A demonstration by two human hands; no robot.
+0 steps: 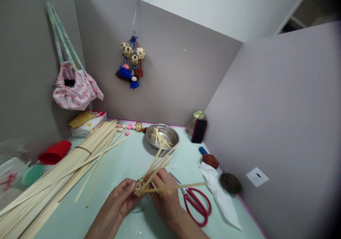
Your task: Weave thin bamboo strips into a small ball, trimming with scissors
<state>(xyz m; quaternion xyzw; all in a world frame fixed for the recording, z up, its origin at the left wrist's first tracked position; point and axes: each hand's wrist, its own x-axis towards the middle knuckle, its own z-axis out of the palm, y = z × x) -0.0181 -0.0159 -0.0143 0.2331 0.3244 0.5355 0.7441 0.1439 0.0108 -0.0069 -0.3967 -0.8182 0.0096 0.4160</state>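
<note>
A small woven ball (139, 188) of pale flat strips, partly formed, is held between my two hands over the table. My left hand (124, 196) grips its left side with thumb and fingers. My right hand (163, 192) is closed around the strips at its right side, and its fingertips are partly hidden behind them. Loose strip ends (161, 162) fan up from the ball, and one long strip (183, 186) sticks out to the right across my right hand. Red-handled scissors (198, 207) lie on the table just right of that hand.
A bundle of long pale strips (80, 157) covers the table's left side. Behind my hands stands a metal bowl (174, 136) with cut strips. To the right are a white cloth or paper (221, 200), brown yarn balls (230, 183) and a phone (199, 131). A red cup (55, 153) lies left.
</note>
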